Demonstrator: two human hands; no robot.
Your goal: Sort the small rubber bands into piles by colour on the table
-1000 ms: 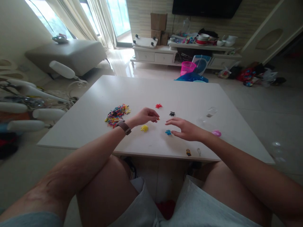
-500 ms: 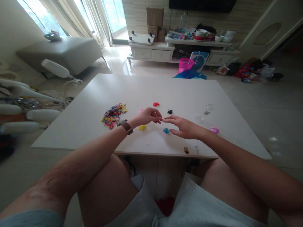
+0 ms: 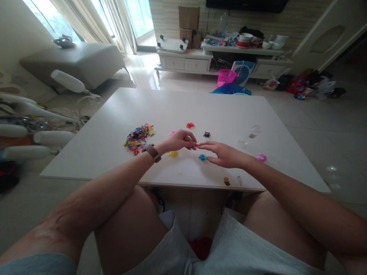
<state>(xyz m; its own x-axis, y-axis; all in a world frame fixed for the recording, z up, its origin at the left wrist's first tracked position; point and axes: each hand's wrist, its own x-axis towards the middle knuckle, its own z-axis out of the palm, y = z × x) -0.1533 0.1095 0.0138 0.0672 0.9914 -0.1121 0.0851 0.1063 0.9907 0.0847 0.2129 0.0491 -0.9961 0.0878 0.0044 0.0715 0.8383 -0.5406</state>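
Observation:
My left hand [image 3: 182, 140], with a brown watch on its wrist, is closed in a pinch above the white table. A tiny reddish bit, seemingly a rubber band [image 3: 197, 144], shows at its fingertips. My right hand [image 3: 222, 154] has its fingers stretched out, the fingertips meeting the left hand's pinch. Below the hands lie small piles of blue rubber bands [image 3: 202, 157] and yellow rubber bands [image 3: 172, 154]. Beyond them are red rubber bands [image 3: 190, 125], black rubber bands [image 3: 207, 134] and a partly hidden pink pile [image 3: 172, 133].
A large mixed pile of rubber bands [image 3: 138, 138] lies on the left of the table [image 3: 94, 152]. To the right are a clear bottle [image 3: 255, 131] and a pink item [image 3: 260, 157]. A small yellow figure [image 3: 226, 181] and a clear piece [image 3: 239, 180] lie near the front edge.
The bit at the left fingertips looked pale before and looks reddish now. The camera view has shifted slightly; both hands hold nearly the same pose.

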